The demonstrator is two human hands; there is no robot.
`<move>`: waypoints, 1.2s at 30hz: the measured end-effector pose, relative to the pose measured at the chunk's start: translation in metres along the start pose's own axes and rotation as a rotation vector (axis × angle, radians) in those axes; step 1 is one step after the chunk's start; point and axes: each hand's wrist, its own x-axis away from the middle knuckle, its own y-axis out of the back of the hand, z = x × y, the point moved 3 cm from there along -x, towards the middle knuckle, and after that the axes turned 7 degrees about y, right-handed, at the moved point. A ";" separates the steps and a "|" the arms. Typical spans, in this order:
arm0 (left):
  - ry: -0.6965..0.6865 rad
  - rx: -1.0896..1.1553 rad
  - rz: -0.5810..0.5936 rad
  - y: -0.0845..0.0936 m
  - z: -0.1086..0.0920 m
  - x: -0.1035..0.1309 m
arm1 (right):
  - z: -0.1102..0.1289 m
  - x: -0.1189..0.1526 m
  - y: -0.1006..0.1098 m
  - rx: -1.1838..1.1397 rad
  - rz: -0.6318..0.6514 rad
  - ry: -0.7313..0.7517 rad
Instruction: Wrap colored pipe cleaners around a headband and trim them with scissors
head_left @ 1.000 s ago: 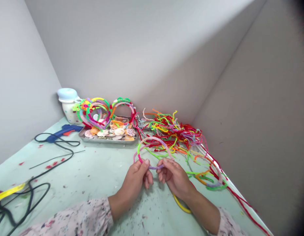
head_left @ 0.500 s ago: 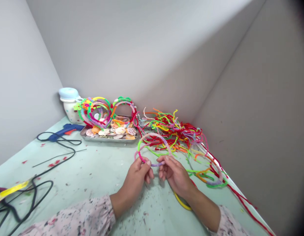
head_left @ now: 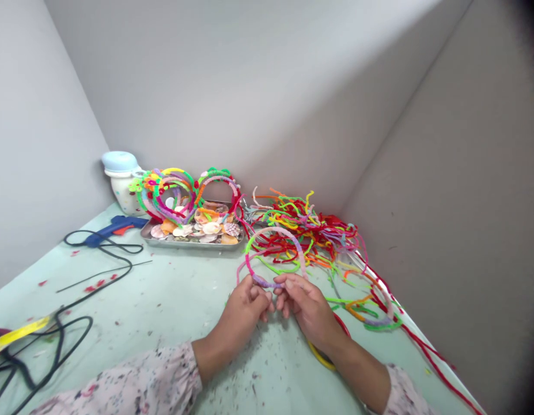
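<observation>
A fuzzy ring (head_left: 274, 230) in pink, green, magenta and purple stands upright between my hands over the middle of the table. My left hand (head_left: 245, 308) has its fingers closed at the ring's lower left, beside the purple part. At the lower right, my right hand (head_left: 307, 305) pinches the purple part between thumb and fingers. Behind the ring lies a tangled heap of coloured fuzzy stems (head_left: 310, 225). Other decorated rings (head_left: 175, 173) stand at a metal tray (head_left: 197, 246) of shells.
At the left are a blue glue gun (head_left: 106, 231), a black cord (head_left: 128, 268), a yellow strip (head_left: 22, 334) and a white jar with a blue lid (head_left: 120, 162). More coloured rings (head_left: 392, 305) and red stems (head_left: 439, 366) lie on the right. Grey walls enclose the table (head_left: 171, 305).
The ring has risen slightly and shifted right, turning a little, with its purple part now showing nearer my left fingers. My left fingertips have moved slightly. The view has shifted slightly.
</observation>
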 end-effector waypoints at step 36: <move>0.098 0.069 0.001 0.001 -0.001 -0.001 | 0.008 0.010 -0.017 0.390 0.170 0.165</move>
